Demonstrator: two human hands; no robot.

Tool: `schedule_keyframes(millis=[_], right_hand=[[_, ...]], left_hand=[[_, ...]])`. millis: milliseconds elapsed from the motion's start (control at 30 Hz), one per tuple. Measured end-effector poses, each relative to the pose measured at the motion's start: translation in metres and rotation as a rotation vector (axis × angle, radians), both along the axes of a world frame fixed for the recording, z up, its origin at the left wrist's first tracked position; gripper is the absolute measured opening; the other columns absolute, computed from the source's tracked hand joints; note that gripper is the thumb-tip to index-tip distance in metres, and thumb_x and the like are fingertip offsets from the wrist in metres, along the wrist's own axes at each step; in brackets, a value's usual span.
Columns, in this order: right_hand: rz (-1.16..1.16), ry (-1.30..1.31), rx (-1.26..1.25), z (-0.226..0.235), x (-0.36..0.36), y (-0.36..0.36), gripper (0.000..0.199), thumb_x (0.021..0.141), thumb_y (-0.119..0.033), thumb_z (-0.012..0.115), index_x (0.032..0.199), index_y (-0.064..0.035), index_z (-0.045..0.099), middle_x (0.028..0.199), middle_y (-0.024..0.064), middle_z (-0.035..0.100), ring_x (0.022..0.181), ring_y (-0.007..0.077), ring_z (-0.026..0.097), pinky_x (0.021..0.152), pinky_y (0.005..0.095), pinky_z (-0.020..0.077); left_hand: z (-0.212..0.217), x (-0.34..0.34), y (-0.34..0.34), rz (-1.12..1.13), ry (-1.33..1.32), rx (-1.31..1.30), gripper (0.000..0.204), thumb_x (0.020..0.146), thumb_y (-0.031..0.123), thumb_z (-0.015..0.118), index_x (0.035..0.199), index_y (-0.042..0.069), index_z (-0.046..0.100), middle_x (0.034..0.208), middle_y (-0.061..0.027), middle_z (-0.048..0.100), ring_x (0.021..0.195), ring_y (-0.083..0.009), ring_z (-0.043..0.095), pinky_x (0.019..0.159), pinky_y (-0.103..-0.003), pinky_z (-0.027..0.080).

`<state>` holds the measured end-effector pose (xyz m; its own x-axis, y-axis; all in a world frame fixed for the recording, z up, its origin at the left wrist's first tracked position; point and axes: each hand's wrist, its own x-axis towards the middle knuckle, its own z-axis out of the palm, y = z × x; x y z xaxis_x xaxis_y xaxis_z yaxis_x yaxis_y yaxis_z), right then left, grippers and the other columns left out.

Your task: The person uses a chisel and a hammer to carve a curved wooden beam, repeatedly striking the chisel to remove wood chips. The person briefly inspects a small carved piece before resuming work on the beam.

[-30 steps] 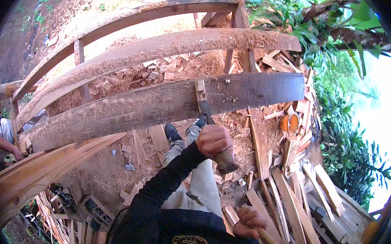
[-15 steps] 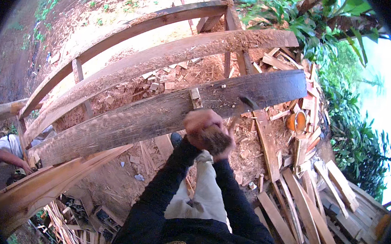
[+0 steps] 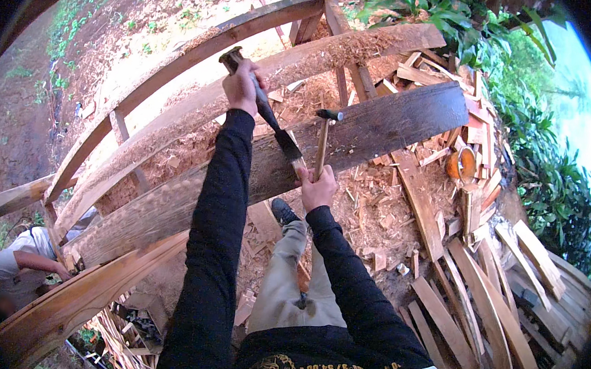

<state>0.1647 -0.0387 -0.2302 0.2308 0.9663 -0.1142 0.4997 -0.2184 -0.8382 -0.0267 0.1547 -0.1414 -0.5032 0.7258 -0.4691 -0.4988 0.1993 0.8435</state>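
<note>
Chisel (image 3: 268, 113) and hammer (image 3: 321, 143) over plank (image 3: 383, 129)

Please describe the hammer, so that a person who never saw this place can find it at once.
Find the long dark plank lying across the curved timbers. At its middle, the right hand holds the hammer upright by a pale wooden handle. Its small dark head on top distinguishes it from the slanted chisel in the left hand.

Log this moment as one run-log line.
left hand: grips chisel, blade on dark plank | right hand: holds hammer upright
</note>
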Motion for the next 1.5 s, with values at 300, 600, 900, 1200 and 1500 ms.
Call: schedule_keyframes(millis=[300,600,900,1200,1500], right_hand=[[-0.007,-0.026,-0.009,0.012,0.006,0.002,0.029,0.079,-0.020,0.075,0.071,-0.0007,0.055,0.072,0.0125,0.048,0.063,0.0333,0.052,0.058,0.0438,0.0408],[-0.019,-0.049,0.014,0.007,0.006,0.001,0.030,0.079,-0.017,0.077,0.069,-0.0002,0.054,0.070,0.0085,0.047,0.057,0.0239,0.052,0.052,0.0379,0.0449],[-0.011,-0.073,0.107,0.000,0.005,0.004,0.026,0.078,-0.018,0.074,0.070,-0.0029,0.054,0.071,0.0118,0.047,0.062,0.0331,0.051,0.056,0.0430,0.0417],[0.130,-0.101,0.020,0.005,0.017,0.004,0.018,0.072,-0.014,0.075,0.072,-0.0067,0.059,0.070,0.0089,0.053,0.061,0.0294,0.054,0.055,0.0401,0.0436],[0.140,-0.002,0.137,0.023,0.011,0.008,0.019,0.064,-0.011,0.080,0.076,-0.0098,0.065,0.073,0.0067,0.057,0.064,0.0260,0.058,0.055,0.0375,0.0453]], left_hand=[[0.013,-0.020,-0.087,0.137,-0.045,0.422,0.028,0.079,0.035,0.058,0.072,0.011,0.045,0.058,-0.0027,0.044,0.052,-0.0174,0.043,0.056,-0.033,0.040],[0.057,0.078,-0.192,-0.155,0.465,0.857,0.027,0.073,0.012,0.072,0.089,0.006,0.050,0.071,-0.0078,0.060,0.065,-0.0211,0.061,0.071,-0.039,0.053],[0.083,0.119,-0.190,-0.369,0.749,0.849,0.022,0.069,0.009,0.074,0.082,0.004,0.058,0.072,-0.0070,0.063,0.065,-0.0230,0.065,0.071,-0.039,0.056],[0.038,0.140,-0.190,-0.289,0.800,0.853,0.024,0.066,0.011,0.076,0.082,0.007,0.060,0.076,-0.0054,0.063,0.070,-0.0227,0.065,0.071,-0.038,0.055],[0.062,0.141,-0.172,-0.402,0.825,0.917,0.033,0.060,0.012,0.083,0.081,0.005,0.059,0.073,-0.0053,0.062,0.065,-0.0226,0.065,0.064,-0.036,0.056]])
